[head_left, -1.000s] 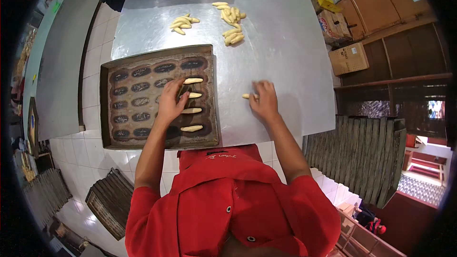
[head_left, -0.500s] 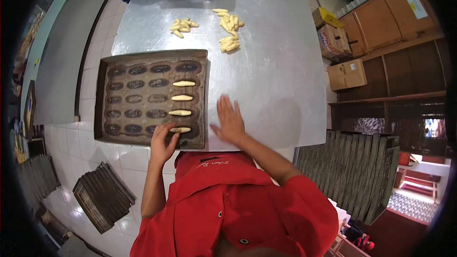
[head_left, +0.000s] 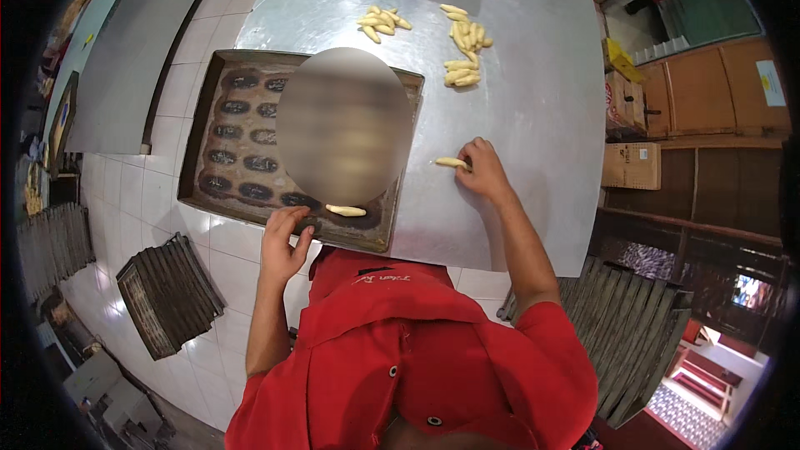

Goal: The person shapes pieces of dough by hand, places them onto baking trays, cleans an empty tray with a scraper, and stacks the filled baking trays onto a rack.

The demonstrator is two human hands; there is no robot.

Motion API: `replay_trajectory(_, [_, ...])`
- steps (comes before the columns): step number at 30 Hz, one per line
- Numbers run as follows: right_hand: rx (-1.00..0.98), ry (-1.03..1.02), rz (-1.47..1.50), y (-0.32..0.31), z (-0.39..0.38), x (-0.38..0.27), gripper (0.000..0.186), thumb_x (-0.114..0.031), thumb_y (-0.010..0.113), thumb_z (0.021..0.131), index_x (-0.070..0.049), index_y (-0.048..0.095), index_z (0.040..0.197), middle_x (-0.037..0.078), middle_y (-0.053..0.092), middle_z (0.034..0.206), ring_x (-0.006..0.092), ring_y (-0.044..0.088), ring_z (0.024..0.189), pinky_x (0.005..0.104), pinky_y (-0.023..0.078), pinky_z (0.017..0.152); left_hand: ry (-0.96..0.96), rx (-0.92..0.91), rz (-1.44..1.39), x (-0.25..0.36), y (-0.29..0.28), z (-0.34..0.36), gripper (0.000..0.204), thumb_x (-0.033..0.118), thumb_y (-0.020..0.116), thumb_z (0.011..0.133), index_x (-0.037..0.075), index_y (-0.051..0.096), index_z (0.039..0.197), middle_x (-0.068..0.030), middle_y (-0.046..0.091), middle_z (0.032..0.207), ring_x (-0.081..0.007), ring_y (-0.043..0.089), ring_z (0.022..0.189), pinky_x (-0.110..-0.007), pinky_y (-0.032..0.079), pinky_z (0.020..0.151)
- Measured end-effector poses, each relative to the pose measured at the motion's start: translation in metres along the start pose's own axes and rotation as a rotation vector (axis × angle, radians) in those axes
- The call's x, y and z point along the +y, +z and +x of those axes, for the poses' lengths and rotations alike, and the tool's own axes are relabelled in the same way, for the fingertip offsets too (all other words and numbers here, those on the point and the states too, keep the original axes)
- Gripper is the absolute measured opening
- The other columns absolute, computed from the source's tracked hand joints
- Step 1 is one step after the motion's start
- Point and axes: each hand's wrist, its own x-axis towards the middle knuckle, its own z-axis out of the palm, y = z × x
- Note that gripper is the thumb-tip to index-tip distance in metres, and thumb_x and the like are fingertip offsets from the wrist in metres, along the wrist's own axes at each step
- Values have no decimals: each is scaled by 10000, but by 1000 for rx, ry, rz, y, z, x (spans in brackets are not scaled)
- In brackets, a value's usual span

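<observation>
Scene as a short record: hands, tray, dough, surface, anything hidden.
Left hand: empty, fingers over near edge of tray; contact unclear
Right hand: pinching the right end of a dough stick, right of tray
Tray: dark oval marks; one dough piece visible near its near edge
Dough piles: smaller pile left, larger pile right, on the far part of the table
Surface: grey metal table
Hidden: part of tray, behind round blur
</observation>
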Motion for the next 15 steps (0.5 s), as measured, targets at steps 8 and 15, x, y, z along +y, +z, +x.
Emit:
replay_trajectory(8, [507, -226, 420, -16, 122, -144, 163, -118, 699, 760, -66, 638, 902, 102, 641, 862, 309, 592, 863, 437, 467, 769, 98, -31, -16, -14, -1, 35, 301, 26, 713, 785, 13, 653, 1080, -149, 673, 1073, -361, 618, 1017, -426, 481, 900])
replay_trajectory(15, [324, -280, -56, 21, 160, -84, 155, -111, 684, 738, -82, 642, 884, 96, 643, 869, 295, 588, 900, 453, 444, 758, 76, -59, 2, -33, -12, 36, 284, 13, 705, 791, 8, 652, 1070, -159, 672, 1070, -369, 619, 1002, -429, 479, 892])
